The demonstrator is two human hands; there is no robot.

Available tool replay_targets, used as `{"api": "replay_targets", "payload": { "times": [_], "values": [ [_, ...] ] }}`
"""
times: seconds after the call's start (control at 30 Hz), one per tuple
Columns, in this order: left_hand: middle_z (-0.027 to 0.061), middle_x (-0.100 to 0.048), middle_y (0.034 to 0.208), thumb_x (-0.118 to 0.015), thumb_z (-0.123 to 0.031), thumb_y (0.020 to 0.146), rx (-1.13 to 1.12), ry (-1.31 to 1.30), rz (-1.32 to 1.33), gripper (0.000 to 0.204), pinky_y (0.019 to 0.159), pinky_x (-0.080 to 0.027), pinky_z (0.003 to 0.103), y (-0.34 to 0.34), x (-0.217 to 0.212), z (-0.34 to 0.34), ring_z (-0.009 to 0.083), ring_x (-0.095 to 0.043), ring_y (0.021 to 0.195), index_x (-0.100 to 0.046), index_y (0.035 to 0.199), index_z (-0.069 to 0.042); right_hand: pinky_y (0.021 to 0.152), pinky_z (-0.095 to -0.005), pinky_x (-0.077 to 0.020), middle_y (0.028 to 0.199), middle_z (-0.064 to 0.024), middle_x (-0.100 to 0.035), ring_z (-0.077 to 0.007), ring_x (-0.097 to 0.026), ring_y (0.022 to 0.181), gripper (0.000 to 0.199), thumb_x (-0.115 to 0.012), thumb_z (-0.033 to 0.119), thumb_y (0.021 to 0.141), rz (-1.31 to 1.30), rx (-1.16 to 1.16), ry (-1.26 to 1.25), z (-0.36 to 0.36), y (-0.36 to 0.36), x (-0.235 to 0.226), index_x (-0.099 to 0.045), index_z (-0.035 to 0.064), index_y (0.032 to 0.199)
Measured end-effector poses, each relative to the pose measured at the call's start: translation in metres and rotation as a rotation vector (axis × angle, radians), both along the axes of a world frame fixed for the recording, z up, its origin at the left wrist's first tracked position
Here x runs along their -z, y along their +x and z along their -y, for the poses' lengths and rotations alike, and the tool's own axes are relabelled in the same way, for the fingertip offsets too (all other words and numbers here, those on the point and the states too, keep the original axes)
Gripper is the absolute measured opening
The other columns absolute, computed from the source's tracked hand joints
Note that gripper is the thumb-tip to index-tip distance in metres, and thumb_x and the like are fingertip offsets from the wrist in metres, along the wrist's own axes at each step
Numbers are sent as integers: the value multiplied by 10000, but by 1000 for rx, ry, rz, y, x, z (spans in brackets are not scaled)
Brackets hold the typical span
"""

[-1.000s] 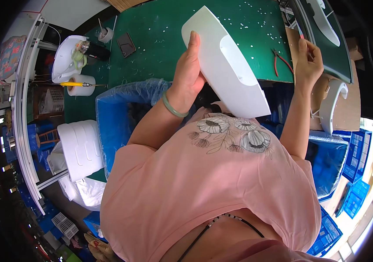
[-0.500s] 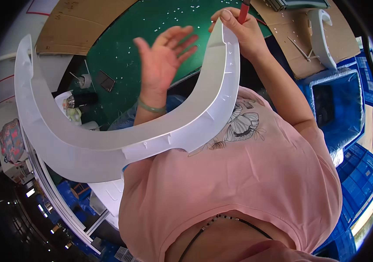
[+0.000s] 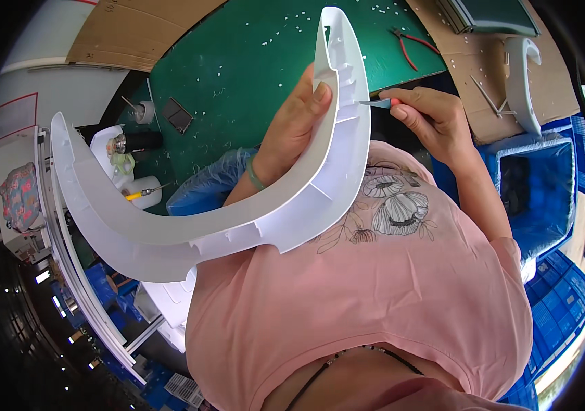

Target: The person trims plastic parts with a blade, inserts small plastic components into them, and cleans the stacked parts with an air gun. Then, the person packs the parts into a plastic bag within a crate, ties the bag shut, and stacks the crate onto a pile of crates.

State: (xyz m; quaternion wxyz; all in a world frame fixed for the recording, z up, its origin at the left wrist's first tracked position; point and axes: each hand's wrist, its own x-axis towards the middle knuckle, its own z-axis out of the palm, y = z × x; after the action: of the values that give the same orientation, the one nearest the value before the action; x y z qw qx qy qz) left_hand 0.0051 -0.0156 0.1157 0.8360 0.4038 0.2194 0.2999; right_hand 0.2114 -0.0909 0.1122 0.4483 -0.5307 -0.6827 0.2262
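A large white curved plastic part [image 3: 169,236] arches across the front of my body. My left hand [image 3: 289,130], wearing a green bangle, is closed around its upright right arm, thumb on the inner wall. To the right of that arm, my right hand [image 3: 436,120] grips a trimming knife with a red handle [image 3: 393,103]. The knife's blade [image 3: 376,103] reaches the ribbed edge of the part and appears to touch it. Much of the knife's handle is hidden inside my fingers.
Red-handled pliers [image 3: 410,49] lie on the green table [image 3: 237,75] among white scraps. Right, another white curved part [image 3: 522,85] rests on cardboard [image 3: 474,51], above a blue lined bin [image 3: 535,198]. Left are a dark flask [image 3: 138,142] and a white cup [image 3: 145,192] holding a yellow-handled tool.
My left hand was open in the air and now holds the part. My right hand has left the part's tip and moved down, bringing the knife to its edge. The part has tilted slightly.
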Motion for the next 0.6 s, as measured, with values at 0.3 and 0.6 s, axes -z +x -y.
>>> {"api": "replay_targets", "payload": {
  "times": [0.3,0.6],
  "values": [
    [22,-555,1075,-581,-315,885,63,71,-62,623,763,-461,219,-3,-5,15,70,-547,918,-278,1382,-92,586,-241,-430,710,-61,-612,-102,-518,641,268,-612,217,864,-60,-17,55,-29,18,5,-652,-16,989],
    [27,-568,1047,-549,-286,908,51,105,-99,530,769,-459,213,-7,-1,1,66,-553,910,-340,1342,-65,607,-188,-381,774,25,-595,-53,-472,687,343,-543,313,913,-335,167,-142,-102,53,42,-659,1,993]
  ]
}}
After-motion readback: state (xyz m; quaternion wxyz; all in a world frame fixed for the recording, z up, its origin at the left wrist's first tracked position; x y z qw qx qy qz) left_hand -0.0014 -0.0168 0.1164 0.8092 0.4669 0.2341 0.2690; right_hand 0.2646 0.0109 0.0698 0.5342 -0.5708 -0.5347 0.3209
